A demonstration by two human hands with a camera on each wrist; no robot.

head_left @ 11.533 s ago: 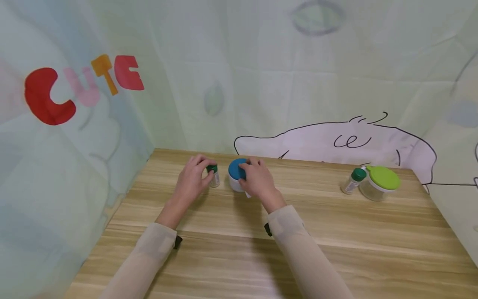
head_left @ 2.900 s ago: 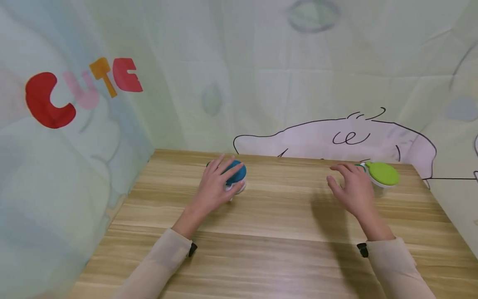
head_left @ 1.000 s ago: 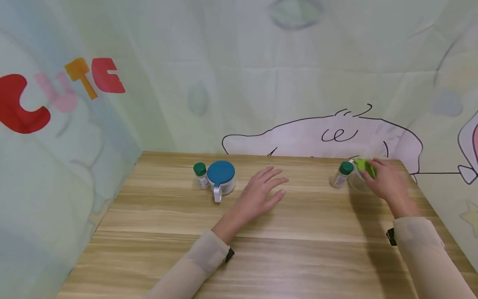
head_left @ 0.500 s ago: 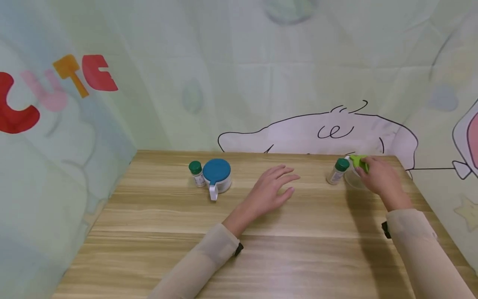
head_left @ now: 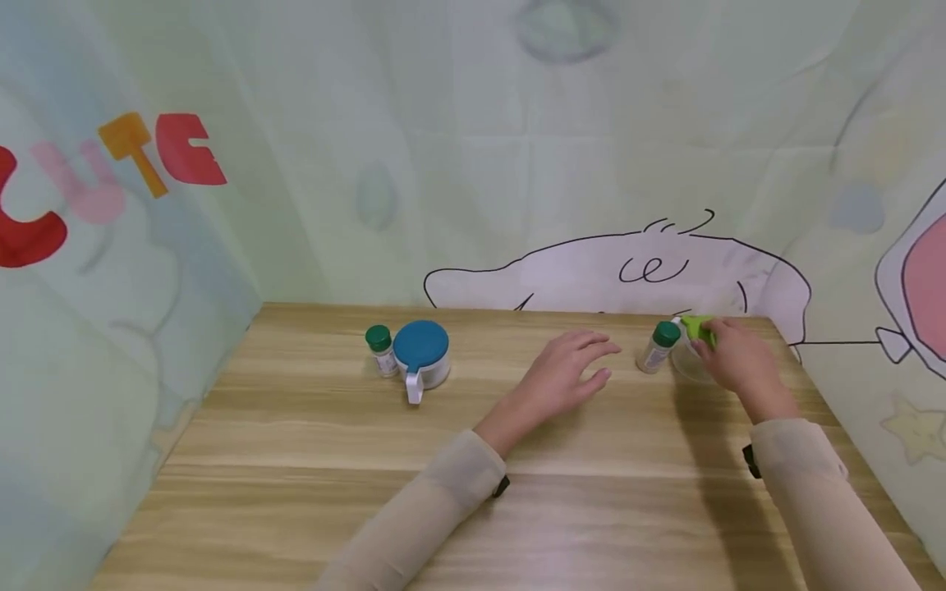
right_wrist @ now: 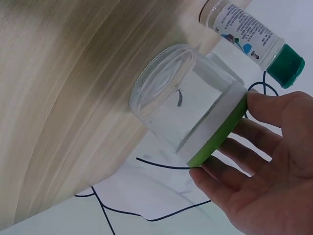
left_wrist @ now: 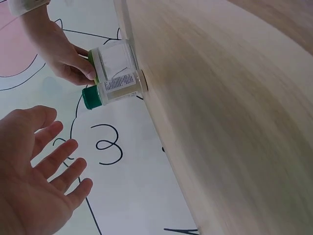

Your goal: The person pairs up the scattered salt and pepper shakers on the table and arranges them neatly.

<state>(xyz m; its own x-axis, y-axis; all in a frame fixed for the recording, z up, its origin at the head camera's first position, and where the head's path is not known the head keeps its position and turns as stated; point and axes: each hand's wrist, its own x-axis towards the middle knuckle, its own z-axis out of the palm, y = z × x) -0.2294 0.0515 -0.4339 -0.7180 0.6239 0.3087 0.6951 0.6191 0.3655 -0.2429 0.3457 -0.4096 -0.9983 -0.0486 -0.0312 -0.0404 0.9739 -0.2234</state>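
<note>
My right hand (head_left: 742,361) grips the green lid (right_wrist: 217,132) of a clear jar (right_wrist: 188,98) from above, thumb and fingers spread around the lid's edge. The jar's base is right at the wooden tabletop, and no contents show through its wall. Close beside it stands a seasoning bottle (head_left: 658,349) with a dark green cap and a printed label. My left hand (head_left: 565,373) hovers over the table to the left of that bottle, fingers spread and relaxed, holding nothing. In the left wrist view its palm (left_wrist: 24,181) shows apart from both containers.
At the back left a white jar (head_left: 424,361) with a blue lid and a handle stands next to a second green-capped bottle (head_left: 380,353). A printed curtain (head_left: 473,180) rises behind the wooden table (head_left: 576,525) and along its sides.
Both hands were at the left pair of containers at first. The right hand has since moved to the green lid and taken hold of it; the left left the blue-lidded jar and drifted right.
</note>
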